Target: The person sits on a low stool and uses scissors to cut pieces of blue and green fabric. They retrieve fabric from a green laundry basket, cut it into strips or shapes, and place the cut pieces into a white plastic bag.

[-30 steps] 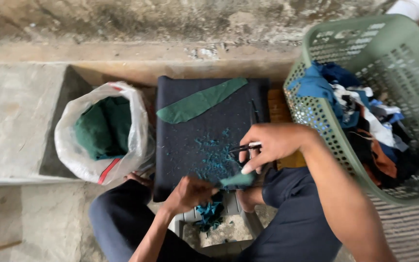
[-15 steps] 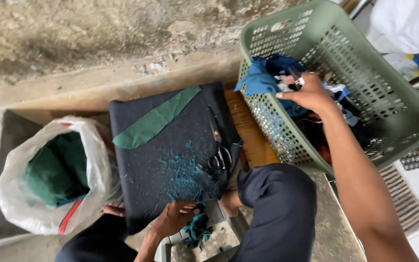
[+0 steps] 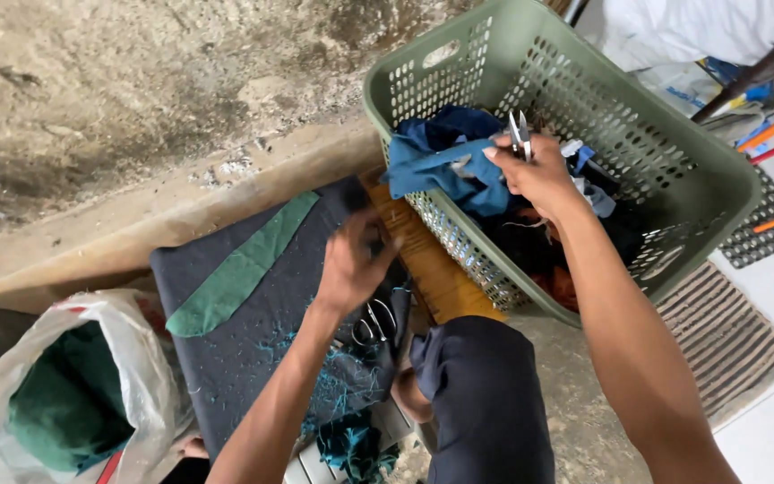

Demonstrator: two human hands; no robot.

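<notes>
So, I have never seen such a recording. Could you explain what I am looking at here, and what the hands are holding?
This is one view, from a camera worn on a person's head, looking down at their own bare arms. The right hand reaches into a green perforated plastic laundry basket of mixed cloth, holding small metal thread snips and touching a blue cloth piece. The left hand hovers over a dark fabric-covered board bearing a green fabric strip, teal thread scraps and metal scissors. A white plastic bag holds green cloth.

Basket (image 3: pixel 674 170) right of board (image 3: pixel 226 358) (clothes (image 3: pixel 441 161) inside)
</notes>
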